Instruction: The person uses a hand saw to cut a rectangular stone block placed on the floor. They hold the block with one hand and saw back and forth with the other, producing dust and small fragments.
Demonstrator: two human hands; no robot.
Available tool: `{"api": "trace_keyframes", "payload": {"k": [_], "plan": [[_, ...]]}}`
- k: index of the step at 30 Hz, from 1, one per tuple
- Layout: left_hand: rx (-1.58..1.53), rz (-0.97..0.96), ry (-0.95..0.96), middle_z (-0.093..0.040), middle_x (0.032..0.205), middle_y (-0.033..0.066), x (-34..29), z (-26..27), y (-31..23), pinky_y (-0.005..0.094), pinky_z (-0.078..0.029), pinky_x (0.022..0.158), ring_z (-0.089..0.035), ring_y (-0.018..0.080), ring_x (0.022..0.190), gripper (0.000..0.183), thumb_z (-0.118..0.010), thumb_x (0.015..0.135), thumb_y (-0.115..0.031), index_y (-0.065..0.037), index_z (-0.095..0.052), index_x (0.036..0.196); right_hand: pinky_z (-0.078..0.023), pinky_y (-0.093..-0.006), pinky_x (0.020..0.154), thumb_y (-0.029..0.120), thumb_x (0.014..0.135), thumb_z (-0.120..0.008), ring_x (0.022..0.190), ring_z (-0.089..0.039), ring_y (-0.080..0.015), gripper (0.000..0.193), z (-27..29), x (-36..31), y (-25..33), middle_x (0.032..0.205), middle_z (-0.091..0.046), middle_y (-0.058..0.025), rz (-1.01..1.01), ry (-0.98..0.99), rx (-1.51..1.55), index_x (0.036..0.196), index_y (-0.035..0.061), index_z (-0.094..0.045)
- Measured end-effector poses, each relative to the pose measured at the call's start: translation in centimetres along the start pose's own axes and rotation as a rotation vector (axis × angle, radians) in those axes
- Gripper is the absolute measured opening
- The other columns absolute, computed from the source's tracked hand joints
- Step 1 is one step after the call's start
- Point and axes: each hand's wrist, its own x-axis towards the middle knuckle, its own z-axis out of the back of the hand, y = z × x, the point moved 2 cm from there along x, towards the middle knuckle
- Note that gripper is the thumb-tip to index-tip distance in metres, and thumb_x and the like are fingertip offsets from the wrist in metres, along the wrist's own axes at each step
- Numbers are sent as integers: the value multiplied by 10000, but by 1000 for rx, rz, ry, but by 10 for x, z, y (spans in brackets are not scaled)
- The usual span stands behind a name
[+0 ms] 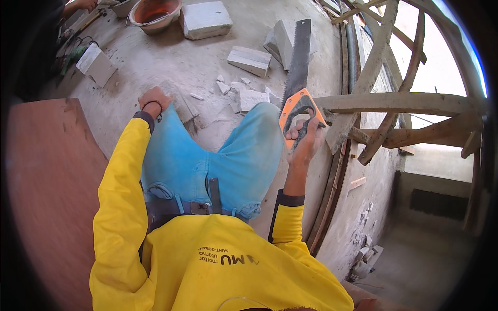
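My right hand (pixel 306 132) is wrapped round the orange and black handle of a hand saw (pixel 298 62). The saw's dark toothed blade points up and away from me, over the white blocks. Near my left knee, my left hand (pixel 154 99) is closed, its fingers curled under and mostly hidden. Whatever it may hold does not show. Just beyond that hand lies a grey block (pixel 185 107), partly behind my knee. Between my knees and the saw are a small white block (pixel 253 99) and several broken pieces (pixel 223 87).
Wooden poles (pixel 399 103) cross at the right, beside a drop to a lower floor. Cut blocks (pixel 206 19) and a bucket (pixel 154 15) stand ahead. A reddish-brown board (pixel 54 197) lies left. Another person's hand (pixel 87 4) shows at the far left, near a power tool (pixel 72 54).
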Motion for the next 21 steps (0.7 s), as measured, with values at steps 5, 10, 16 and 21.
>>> {"api": "trace_keyframes", "payload": {"k": [5,10,16,21], "plan": [[-13,-7,22,-696,1285,138,-3,3,-2,513,-473,1016,-655,338,1194,551,-647,890,-538,-125,-705,1249,-421,-308,537,395,1076,-506,575,-439,-120,519,6,-15,1,762,-468,-29,-21,-11,-60,1388,-19,-482],[-25,-28,-20,-704,1264,145,-2,0,1,505,-480,1010,-661,346,1181,547,-650,889,-542,-119,-715,1230,-427,-308,539,394,1078,-508,569,-446,-117,515,14,-29,2,754,-470,-25,0,4,-119,1385,-19,-485],[-16,-36,15,-696,1271,160,0,1,2,506,-504,1010,-655,358,1191,587,-652,883,-556,-114,-688,1267,-448,-303,515,346,1091,-484,548,-471,-124,378,21,-49,2,742,-492,-44,16,17,-139,1166,-24,-503],[-29,-25,-5,-699,1268,155,2,-3,5,514,-503,1004,-656,360,1189,579,-654,878,-557,-118,-701,1252,-425,-305,541,392,1073,-524,572,-450,-121,510,26,-66,-1,767,-475,-26,-3,-5,-115,1389,-8,-494]]}}
